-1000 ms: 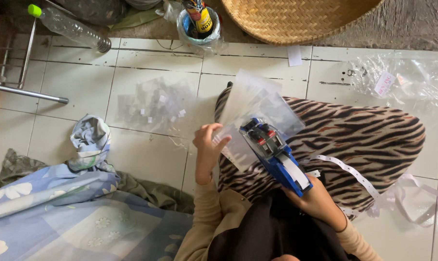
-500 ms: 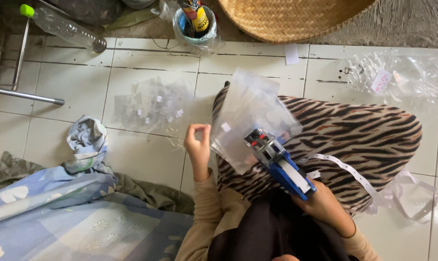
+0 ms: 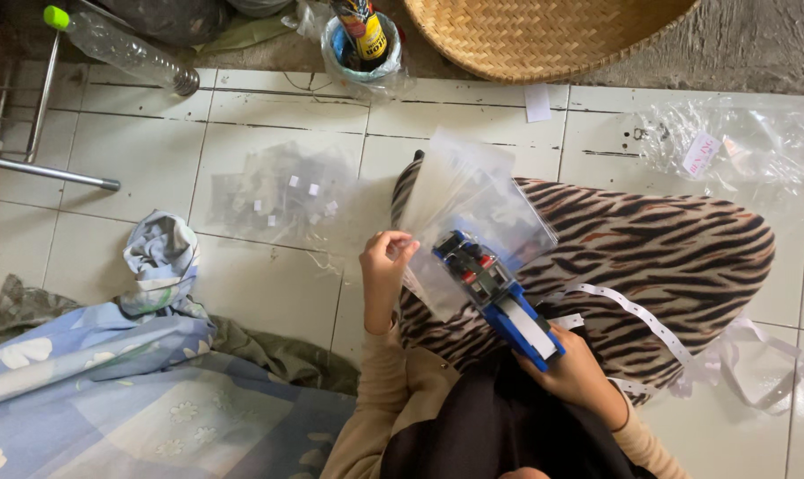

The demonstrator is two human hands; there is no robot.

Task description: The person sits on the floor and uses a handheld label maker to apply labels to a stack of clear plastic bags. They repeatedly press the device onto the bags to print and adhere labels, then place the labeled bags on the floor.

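My right hand [image 3: 572,371] grips a blue label gun [image 3: 500,297], its head resting on a stack of clear plastic bags [image 3: 473,213]. The stack lies on my zebra-striped lap [image 3: 668,257]. My left hand [image 3: 384,262] pinches the left edge of the top bag between thumb and fingers. A white strip of label backing [image 3: 637,315] trails from the gun across my lap to the right.
A pile of clear labelled bags [image 3: 282,200] lies on the white tile floor to the left. Crumpled blue cloth [image 3: 136,372] sits lower left. A woven basket [image 3: 544,27], a cup with a can [image 3: 362,44], a plastic bottle [image 3: 118,44] and more plastic [image 3: 730,151] line the far side.
The label gun shifted slightly down and right across the bag stack. My left hand lifted from the stack's lower edge and now pinches the top bag's edge.
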